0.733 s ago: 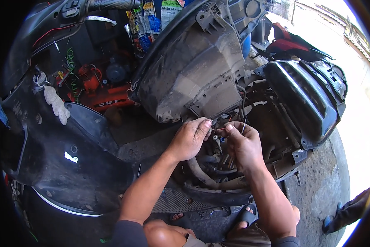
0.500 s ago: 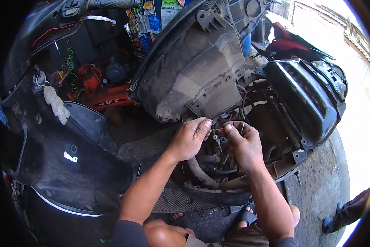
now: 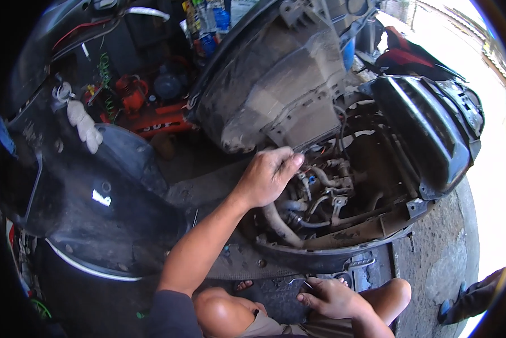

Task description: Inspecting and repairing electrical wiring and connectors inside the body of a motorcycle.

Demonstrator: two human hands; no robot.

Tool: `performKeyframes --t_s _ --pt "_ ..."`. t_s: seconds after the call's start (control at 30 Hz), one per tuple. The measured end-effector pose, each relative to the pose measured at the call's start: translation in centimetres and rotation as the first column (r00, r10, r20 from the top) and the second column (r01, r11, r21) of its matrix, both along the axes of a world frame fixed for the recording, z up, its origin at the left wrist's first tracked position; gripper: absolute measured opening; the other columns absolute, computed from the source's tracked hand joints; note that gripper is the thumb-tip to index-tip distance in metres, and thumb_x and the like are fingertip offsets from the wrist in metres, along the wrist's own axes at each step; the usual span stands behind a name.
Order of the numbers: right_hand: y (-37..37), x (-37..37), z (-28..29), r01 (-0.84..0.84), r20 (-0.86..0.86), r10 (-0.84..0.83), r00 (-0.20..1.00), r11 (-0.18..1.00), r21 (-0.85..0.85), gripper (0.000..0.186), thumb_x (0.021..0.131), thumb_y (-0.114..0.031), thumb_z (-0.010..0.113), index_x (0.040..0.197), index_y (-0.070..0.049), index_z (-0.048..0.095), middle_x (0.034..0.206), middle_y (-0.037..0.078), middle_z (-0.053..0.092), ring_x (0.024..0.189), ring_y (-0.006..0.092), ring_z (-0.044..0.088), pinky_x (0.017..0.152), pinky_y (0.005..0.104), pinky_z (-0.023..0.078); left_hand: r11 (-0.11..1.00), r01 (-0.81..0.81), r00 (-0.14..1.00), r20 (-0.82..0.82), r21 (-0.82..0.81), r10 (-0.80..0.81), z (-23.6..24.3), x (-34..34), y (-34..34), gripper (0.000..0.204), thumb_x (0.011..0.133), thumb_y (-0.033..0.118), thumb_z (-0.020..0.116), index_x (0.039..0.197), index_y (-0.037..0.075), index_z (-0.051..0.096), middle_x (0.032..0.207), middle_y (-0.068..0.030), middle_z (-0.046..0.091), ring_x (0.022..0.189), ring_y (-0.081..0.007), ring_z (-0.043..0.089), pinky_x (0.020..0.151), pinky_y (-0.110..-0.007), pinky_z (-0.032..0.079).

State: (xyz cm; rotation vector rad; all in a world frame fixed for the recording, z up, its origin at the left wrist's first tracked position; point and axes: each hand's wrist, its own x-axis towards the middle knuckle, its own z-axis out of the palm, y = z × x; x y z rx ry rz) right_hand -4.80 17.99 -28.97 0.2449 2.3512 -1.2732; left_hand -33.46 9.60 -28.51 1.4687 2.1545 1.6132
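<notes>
My left hand is pinched closed on a wire end, mostly hidden by the fingers, just below the dusty underside of the raised black plastic housing. Beside it, the scooter's engine bay lies open, with hoses, metal fittings and a small blue connector. My right hand is low over the dark ground by my knee, its fingers closed round a thin, bent metal tool.
Black front panels and a dangling plush keyring are left. A red compressor stands behind. A black rear section is right, a red-black seat or panel beyond. Another person's leg is at lower right.
My right hand has left the wire and dropped to the ground by my knee, now on a metal tool. My left hand stays at the wiring, slightly higher in view; the view has shifted.
</notes>
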Motion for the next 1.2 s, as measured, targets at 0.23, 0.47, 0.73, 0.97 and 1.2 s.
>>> performKeyframes --t_s 0.23,0.47,0.73,0.97,1.2 --pt "-3.6 -0.9 -5.3 0.034 -0.013 -0.036 0.999 0.993 -0.116 0.029 0.103 -0.024 0.053 0.111 0.003 0.061 0.089 0.032 0.066 0.094 0.0505 0.063 0.076 0.0527 0.05 0.909 -0.254 0.953 0.248 0.332 0.176 1.6 1.4 -7.9 0.036 0.108 0.026 0.049 0.123 -0.005 0.062 0.105 -0.0096 0.068 0.079 -0.0096 0.062 0.07 -0.025 0.052" --pt "-9.4 -11.9 -10.2 -0.057 -0.227 0.04 0.973 0.996 -0.07 0.045 0.089 -0.013 0.058 0.129 0.006 0.049 0.116 0.034 0.063 0.114 0.0452 0.06 0.097 0.047 0.047 0.646 -0.753 0.619 0.464 0.124 0.633 -9.2 10.8 -24.7 0.055 0.109 0.045 0.039 0.098 -0.001 0.067 0.071 -0.0076 0.065 0.055 -0.0086 0.054 0.049 -0.021 0.04" --pt "-17.5 -27.0 -13.6 0.127 -0.204 -0.1 0.974 0.984 0.126 0.062 0.082 -0.004 0.064 0.138 0.008 0.043 0.14 0.036 0.048 0.129 0.0478 0.051 0.11 0.0464 0.045 0.403 -0.86 0.202 0.516 -0.313 0.832 -19.6 20.3 -29.1 0.049 0.109 0.033 0.04 0.096 -0.003 0.07 0.067 -0.0053 0.064 0.052 -0.0083 0.051 0.05 -0.026 0.04" --pt "-14.9 -26.2 -13.6 0.067 -0.417 0.018 0.909 0.98 0.189 0.033 0.085 -0.012 0.068 0.114 0.003 0.066 0.118 0.031 0.065 0.108 0.046 0.065 0.097 0.0478 0.052 0.472 -0.801 0.334 0.381 -0.368 0.862 -18.4 18.0 -28.8 0.037 0.106 0.025 0.046 0.107 -0.002 0.072 0.072 -0.0051 0.069 0.056 -0.0098 0.056 0.057 -0.029 0.048" --pt "-12.7 -21.5 -13.5 -0.04 -0.376 0.274 0.885 0.85 0.525 0.026 0.089 -0.013 0.059 0.113 -0.01 0.069 0.127 0.022 0.055 0.115 0.0416 0.06 0.092 0.0481 0.055 0.459 -0.87 0.311 0.524 -0.179 0.793 -16.0 14.0 -25.5 0.036 0.1 0.01 0.061 0.135 0.003 0.062 0.08 -0.0048 0.071 0.06 -0.0066 0.055 0.057 -0.025 0.048"
